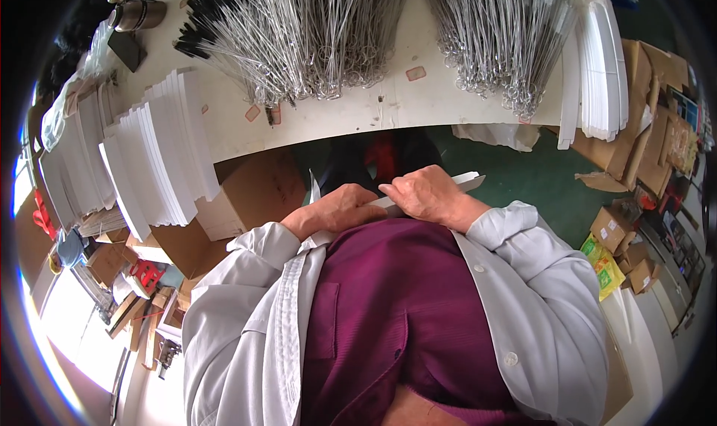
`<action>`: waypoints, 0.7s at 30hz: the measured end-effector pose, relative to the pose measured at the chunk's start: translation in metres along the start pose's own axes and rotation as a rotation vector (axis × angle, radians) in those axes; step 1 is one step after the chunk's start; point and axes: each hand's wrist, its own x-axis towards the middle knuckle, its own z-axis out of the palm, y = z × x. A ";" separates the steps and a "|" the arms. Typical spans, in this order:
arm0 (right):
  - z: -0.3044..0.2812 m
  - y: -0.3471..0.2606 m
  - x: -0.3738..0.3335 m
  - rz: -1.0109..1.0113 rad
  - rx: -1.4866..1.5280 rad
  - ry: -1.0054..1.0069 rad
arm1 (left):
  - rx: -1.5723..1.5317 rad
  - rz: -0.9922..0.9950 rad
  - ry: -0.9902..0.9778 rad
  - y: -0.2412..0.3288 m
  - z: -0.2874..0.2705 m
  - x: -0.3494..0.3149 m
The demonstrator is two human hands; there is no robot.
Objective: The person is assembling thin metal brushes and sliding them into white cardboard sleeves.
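Note:
Close to my belly, below the table's near edge, I hold a long, narrow white card carton (469, 181) crosswise in both hands. My left hand (340, 208) is closed on its left part, where a thin white flap stands up beside the fingers. My right hand (429, 194) wraps round the carton farther right, thumb pointing toward the left hand. The right end of the carton sticks out past the knuckles. Fingers hide most of its middle. Ahead, a large heap of thin wire-handled brushes (321, 45) with looped ends and black bristles lies on the white table (314, 127).
A second bundle of looped wires (508, 45) lies to the right. Stacks of flat white cartons (160, 153) stand at left, and another stack of white cartons (601, 71) at right. Below left is an open cardboard box (258, 190). A metal cup (138, 13) stands far left.

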 end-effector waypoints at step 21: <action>-0.024 0.041 0.038 -0.260 -0.295 0.399 | 0.197 0.082 0.312 0.005 -0.029 -0.002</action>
